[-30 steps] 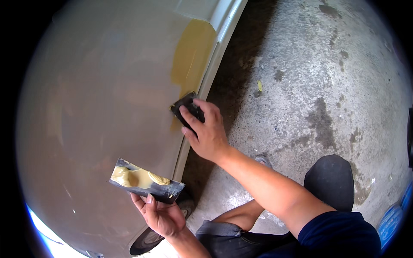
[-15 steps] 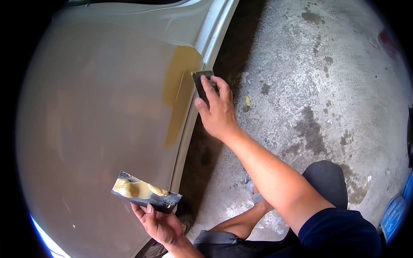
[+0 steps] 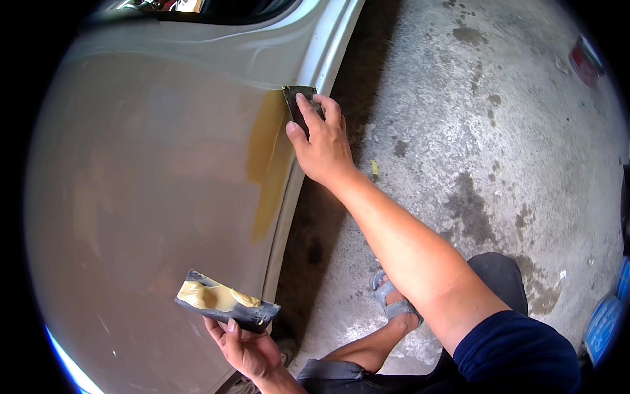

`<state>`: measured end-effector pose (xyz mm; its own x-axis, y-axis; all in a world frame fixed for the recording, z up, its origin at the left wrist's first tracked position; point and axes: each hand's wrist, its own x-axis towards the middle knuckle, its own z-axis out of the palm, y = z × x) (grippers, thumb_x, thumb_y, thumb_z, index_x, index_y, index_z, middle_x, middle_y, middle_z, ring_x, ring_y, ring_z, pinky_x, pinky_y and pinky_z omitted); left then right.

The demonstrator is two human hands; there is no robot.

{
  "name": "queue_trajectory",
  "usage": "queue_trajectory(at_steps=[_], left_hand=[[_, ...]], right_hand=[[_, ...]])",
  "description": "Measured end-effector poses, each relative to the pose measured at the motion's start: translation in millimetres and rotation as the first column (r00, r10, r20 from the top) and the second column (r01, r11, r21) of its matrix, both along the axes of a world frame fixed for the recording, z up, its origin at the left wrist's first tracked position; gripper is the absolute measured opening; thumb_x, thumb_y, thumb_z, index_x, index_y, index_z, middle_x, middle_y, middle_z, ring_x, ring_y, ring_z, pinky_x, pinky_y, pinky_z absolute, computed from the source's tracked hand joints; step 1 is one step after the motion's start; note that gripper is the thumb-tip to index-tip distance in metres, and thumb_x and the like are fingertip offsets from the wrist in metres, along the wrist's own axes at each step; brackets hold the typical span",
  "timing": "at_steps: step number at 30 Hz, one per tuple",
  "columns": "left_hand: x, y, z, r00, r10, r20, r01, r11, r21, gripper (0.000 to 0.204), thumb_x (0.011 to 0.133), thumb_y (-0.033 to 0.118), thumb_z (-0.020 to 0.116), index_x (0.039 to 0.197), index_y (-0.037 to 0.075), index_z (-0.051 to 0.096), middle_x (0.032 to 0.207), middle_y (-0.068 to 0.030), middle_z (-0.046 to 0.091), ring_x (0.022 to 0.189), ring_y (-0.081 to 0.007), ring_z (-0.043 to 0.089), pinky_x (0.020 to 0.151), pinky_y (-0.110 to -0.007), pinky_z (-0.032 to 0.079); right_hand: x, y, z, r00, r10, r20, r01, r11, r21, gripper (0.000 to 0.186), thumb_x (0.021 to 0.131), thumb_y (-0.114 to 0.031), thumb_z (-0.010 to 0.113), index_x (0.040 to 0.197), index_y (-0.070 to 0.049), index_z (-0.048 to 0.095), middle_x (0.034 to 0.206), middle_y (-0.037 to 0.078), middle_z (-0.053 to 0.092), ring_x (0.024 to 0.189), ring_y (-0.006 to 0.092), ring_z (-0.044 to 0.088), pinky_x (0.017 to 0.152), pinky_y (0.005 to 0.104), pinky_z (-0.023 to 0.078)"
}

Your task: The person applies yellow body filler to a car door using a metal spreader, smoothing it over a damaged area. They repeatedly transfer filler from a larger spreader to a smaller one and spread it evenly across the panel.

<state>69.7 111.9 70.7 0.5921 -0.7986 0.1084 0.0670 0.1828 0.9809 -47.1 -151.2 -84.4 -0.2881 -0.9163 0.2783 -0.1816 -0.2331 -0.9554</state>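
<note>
My right hand (image 3: pixel 323 141) grips a dark, flat spreader (image 3: pixel 298 113), its fingers laid along the blade. The spreader rests at the edge of a car body panel (image 3: pixel 151 151), by the upper end of a smooth yellow-tan filler patch (image 3: pixel 266 144). Lower down, my left hand (image 3: pixel 246 348) holds a dark rectangular board (image 3: pixel 252 318) from below, thumb on its near edge. Mounds of creamy yellow filler (image 3: pixel 197 294) sit on that board, which is tilted slightly above the panel.
Stained concrete floor (image 3: pixel 453 131) lies right of the car. A yellow smear (image 3: pixel 375 167) marks it. A red can (image 3: pixel 586 60) stands at far right, blue containers (image 3: pixel 600 328) at lower right. My sandalled foot (image 3: pixel 394 299) is below my right arm. A window opening (image 3: pixel 243 10) is at the top.
My right hand and its spreader have moved up along the panel edge to the patch's upper end. The view has shifted slightly. The left hand still holds the board of filler.
</note>
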Motion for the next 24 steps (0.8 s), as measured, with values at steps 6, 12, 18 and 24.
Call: queue_trajectory(at_steps=[6,12,18,24], left_hand=[[-1,0,1,1.0,0.005,0.0,-0.005,1.0,0.003,0.059,0.09,-0.001,0.05,0.144,0.006,0.03,0.135,-0.0145,0.049,0.119,-0.0261,0.054,0.102,-0.048,0.044],[0,3,3,1.0,-0.001,0.007,0.001,1.0,0.006,0.058,0.09,0.001,0.05,0.144,0.006,0.03,0.136,-0.014,0.049,0.121,-0.026,0.053,0.101,-0.048,0.044],[1,5,1,0.999,0.025,0.033,-0.026,0.999,0.019,0.058,0.09,0.003,0.05,0.144,0.006,0.029,0.136,-0.0141,0.048,0.121,-0.0262,0.053,0.1,-0.047,0.044],[-1,5,2,0.999,0.037,-0.023,-0.037,0.999,0.002,0.056,0.087,-0.001,0.052,0.139,0.007,0.035,0.134,-0.014,0.051,0.119,-0.0283,0.055,0.099,-0.048,0.047]], right_hand=[[11,10,10,1.0,0.013,-0.004,-0.013,1.0,-0.002,0.051,0.089,-0.028,0.06,0.135,-0.009,0.049,0.138,0.018,0.033,0.118,0.0432,0.042,0.096,0.0509,0.042],[27,58,27,0.998,0.062,-0.001,-0.062,0.998,-0.022,0.048,0.086,-0.023,0.064,0.128,-0.004,0.055,0.131,0.022,0.039,0.116,0.0417,0.043,0.099,0.0472,0.039],[55,108,24,0.984,0.178,0.02,-0.178,0.984,0.021,0.05,0.083,-0.02,0.067,0.131,-0.009,0.054,0.136,0.017,0.035,0.119,0.0403,0.04,0.092,0.0514,0.042],[52,149,39,0.928,0.373,-0.007,-0.372,0.926,0.069,0.05,0.082,-0.021,0.067,0.13,-0.009,0.055,0.134,0.018,0.037,0.116,0.0412,0.042,0.095,0.0496,0.042]])
